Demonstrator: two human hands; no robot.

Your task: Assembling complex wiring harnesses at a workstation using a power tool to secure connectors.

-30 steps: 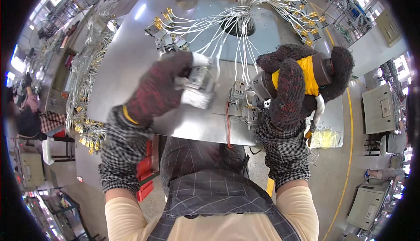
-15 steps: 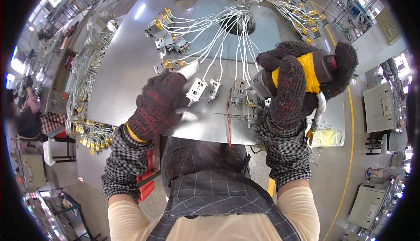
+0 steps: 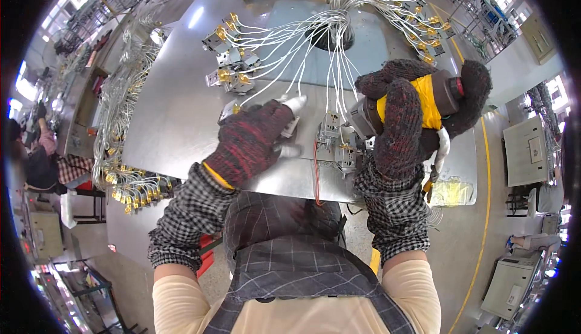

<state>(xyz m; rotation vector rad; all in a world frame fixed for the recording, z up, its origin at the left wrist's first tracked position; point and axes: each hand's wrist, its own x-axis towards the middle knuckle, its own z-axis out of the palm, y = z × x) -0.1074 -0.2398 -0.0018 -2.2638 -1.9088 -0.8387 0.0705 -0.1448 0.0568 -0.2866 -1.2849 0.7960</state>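
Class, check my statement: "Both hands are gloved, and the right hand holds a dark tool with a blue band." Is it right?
Not quite: the band is yellow, not blue, as the head view shows. Both hands are gloved, and the right hand holds the dark tool.

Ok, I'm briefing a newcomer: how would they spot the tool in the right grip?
Find the shiny metal table, then the dark-gloved right grip over its right side. The chunky dark tool held there is it; a bright yellow band on its body sets it apart from the silvery boxes nearby.
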